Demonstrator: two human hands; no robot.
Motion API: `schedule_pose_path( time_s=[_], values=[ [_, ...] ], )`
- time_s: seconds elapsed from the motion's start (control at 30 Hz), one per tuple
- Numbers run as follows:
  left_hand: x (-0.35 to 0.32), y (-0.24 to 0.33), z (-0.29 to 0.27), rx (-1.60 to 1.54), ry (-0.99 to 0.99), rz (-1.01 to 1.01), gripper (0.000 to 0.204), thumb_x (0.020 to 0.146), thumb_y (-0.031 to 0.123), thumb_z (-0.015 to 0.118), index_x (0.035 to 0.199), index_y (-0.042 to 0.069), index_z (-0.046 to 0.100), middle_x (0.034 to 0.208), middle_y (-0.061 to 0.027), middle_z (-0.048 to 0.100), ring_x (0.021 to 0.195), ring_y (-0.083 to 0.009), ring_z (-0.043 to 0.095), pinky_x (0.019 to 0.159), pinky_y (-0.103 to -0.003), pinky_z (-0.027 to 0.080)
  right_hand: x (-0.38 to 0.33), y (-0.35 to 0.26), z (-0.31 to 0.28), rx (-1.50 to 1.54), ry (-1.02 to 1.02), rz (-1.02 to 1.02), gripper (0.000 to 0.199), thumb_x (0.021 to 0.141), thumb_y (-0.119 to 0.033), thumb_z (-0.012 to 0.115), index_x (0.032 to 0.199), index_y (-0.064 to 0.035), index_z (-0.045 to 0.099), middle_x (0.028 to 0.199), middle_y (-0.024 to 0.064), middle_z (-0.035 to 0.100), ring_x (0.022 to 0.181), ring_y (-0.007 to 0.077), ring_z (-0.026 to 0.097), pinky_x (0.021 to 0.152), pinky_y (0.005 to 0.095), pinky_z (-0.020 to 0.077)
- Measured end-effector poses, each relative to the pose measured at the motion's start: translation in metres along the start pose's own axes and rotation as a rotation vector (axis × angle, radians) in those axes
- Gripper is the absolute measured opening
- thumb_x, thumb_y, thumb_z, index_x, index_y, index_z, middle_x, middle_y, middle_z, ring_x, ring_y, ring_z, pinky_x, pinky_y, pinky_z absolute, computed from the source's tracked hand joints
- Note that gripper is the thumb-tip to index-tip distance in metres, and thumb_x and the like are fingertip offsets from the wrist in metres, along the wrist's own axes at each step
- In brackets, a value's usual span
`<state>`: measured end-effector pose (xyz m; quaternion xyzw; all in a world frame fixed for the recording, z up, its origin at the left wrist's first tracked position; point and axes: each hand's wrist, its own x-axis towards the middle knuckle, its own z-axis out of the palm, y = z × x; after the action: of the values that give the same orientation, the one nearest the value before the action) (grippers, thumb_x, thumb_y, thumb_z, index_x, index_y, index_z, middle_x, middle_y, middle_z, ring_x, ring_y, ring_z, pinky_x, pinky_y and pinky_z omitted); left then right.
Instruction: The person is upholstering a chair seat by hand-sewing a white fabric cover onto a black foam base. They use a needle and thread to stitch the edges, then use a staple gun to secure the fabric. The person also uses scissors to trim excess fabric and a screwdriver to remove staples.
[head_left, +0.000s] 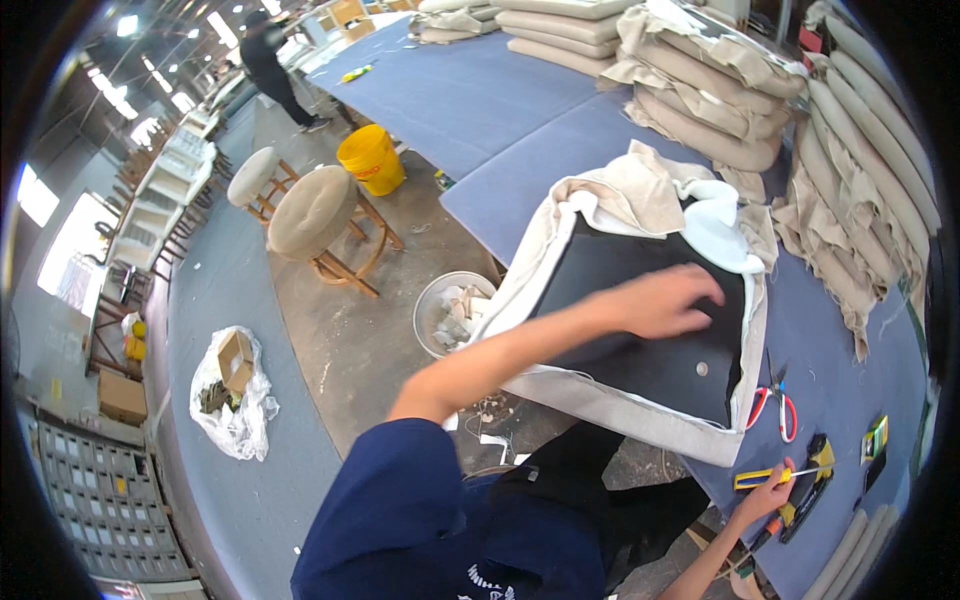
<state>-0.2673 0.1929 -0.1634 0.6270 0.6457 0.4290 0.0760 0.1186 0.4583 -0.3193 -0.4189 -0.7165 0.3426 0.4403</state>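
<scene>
My left hand lies palm down, fingers spread, on the black underside of a seat cushion wrapped in a beige cover on the blue worktable. White padding shows at the cushion's far corner. My right hand grips a yellow-handled screwdriver at the table's near edge. Red-handled scissors lie just right of the cushion.
Stacks of beige cushions fill the table's back and right side. Yellow and black tools lie near my right hand. On the floor to the left stand two round stools, a yellow bucket, a scrap bin and a plastic bag. A person stands far off.
</scene>
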Motion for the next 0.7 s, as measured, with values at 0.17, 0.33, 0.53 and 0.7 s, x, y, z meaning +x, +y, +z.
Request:
schedule_pose_path(
  time_s=[0.17,0.33,0.53,0.7],
  values=[
    [-0.147,-0.020,-0.118,0.586,0.045,-0.676,0.078,0.096,0.053,0.060,0.146,-0.002,0.038,0.143,-0.0333,0.043,0.137,-0.0445,0.043,0.114,-0.048,0.037,-0.005,-0.008,0.005,0.005,0.027,0.039,0.025,0.105,-0.021,0.056,0.115,0.0006,0.065,0.085,0.0004,0.054,0.074,0.0098,0.046,0.066,0.0279,0.0398],
    [-0.207,-0.004,-0.081,0.009,0.160,-1.044,0.094,0.092,0.061,0.064,0.146,-0.010,0.034,0.140,-0.0288,0.050,0.130,-0.0334,0.051,0.110,-0.041,0.040,0.000,-0.008,0.003,-0.107,-0.004,-0.004,0.025,0.104,-0.022,0.054,0.111,0.0005,0.064,0.089,0.0062,0.058,0.081,0.0173,0.054,0.074,0.0336,0.0445],
    [-0.222,-0.016,-0.044,-0.412,0.511,-1.056,0.079,0.084,0.044,0.083,0.138,-0.005,0.050,0.120,-0.0153,0.067,0.103,-0.0163,0.065,0.089,-0.029,0.052,0.000,-0.004,0.000,-0.135,0.049,-0.072,0.030,0.106,-0.026,0.051,0.111,0.0015,0.064,0.089,0.0053,0.058,0.079,0.0170,0.053,0.073,0.0332,0.0438],
    [-0.260,-0.013,0.005,-0.384,0.703,-1.019,0.056,0.089,0.038,0.080,0.124,-0.002,0.062,0.105,-0.0070,0.070,0.089,-0.0125,0.064,0.080,-0.031,0.053,-0.006,-0.015,0.009,-0.109,0.084,-0.064,0.035,0.108,-0.028,0.048,0.112,0.0021,0.064,0.087,0.0061,0.060,0.077,0.0163,0.053,0.071,0.0322,0.0434]
  ],
)
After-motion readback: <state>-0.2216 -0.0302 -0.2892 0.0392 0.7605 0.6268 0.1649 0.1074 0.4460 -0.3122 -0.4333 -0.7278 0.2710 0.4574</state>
